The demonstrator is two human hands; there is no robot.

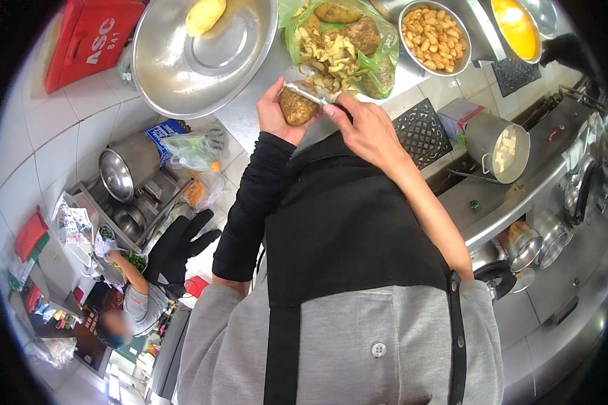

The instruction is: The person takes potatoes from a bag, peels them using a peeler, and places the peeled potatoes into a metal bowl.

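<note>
- One brown-skinned potato (296, 110) sits in the left hand (274, 116), held up near the front edge of the table (240, 123), between that edge's bare stretch and the heap of peelings (321, 51).
- Left-hand grip: the fingers are wrapped about the potato, thumb up along its left side; how hard they press cannot be told.
- Right-hand grip: the right hand (373, 132) is closed on a peeler (309, 94), thumb laid along it, with the blade lying across the far end of the potato.
- Weight and feel: the potato should be firm and stiff, with some heft for its size but easy enough for one palm; squeezing ought not to harm it.
- Slip: the rough skin looks likely to give good purchase, whereas bared flesh would probably be wet and slick, so the fingers do best on skin.
- Where to hold: cup the body from below and from the left, at the end nearest the person, leaving the far end bare and fingertips out of the blade's line.
- For comparison, a pale peeled potato (205, 17) lies in the steel bowl (139, 64) at the table's left edge; it would likely be the slipperier one, best taken around its middle.
</note>
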